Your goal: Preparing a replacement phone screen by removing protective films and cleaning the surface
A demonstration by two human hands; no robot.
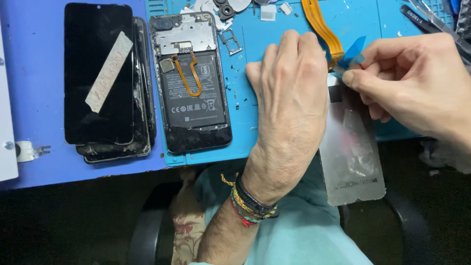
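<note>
We see a blue mat [245,132] under the work, lying on a blue table [34,147]. Well left of our fingers lies a stack of black screens [98,78], the top one crossed by a strip of tape [109,71]. Between that stack and our left hand [289,98] sits an open phone [191,83], battery and an orange flex cable exposed.

The left hand lies palm down, fingers together and flat, pressing on the left edge of a silvery panel [353,157]. The panel runs from under those fingers toward us and hangs past the mat's near edge.

The right hand [417,83] has thumb and forefinger pinched shut on a small blue tab [354,53] at the panel's top corner, just right of the left fingertips. An orange ribbon cable [319,24] curves down from beyond the fingers to the same corner.

Beyond the right hand lie black tweezers [417,19]. A small tray frame [230,41] lies just left of the left fingers.
</note>
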